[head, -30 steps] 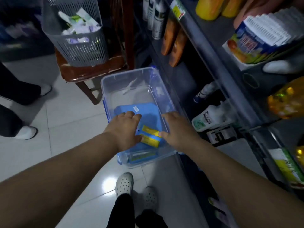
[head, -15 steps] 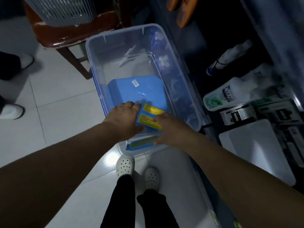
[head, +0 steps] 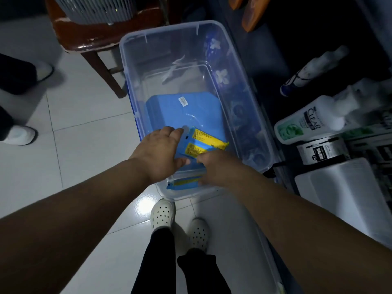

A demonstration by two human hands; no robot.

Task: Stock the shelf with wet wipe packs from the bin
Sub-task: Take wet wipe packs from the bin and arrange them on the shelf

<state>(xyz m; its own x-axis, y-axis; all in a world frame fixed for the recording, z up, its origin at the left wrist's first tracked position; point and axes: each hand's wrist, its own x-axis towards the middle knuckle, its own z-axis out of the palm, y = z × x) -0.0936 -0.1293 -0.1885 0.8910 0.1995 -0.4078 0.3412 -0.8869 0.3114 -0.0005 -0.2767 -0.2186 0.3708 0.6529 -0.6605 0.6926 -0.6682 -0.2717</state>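
"CLEAR" on white shampoo bottle [head: 314,122]

You're seeing clear bin [head: 169,28] carrying white flower print [head: 222,74] on wall, blue clips [head: 135,115] on side. Wet wipe packs [head: 203,137] showing blue with yellow label bands. You're wearing white hole-dotted clogs [head: 162,213], black trousers [head: 159,262]. Floor tiles [head: 84,149] gleaming white.

2 hands [head: 158,153] [head: 214,166], 1 clr bin [head: 241,107]

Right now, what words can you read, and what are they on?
"CLEAR": on the white bottle.
Wet wipe packs: yellow print too small to read.
White sticker in the bin: blurred.
Black-and-white box: print blurred.
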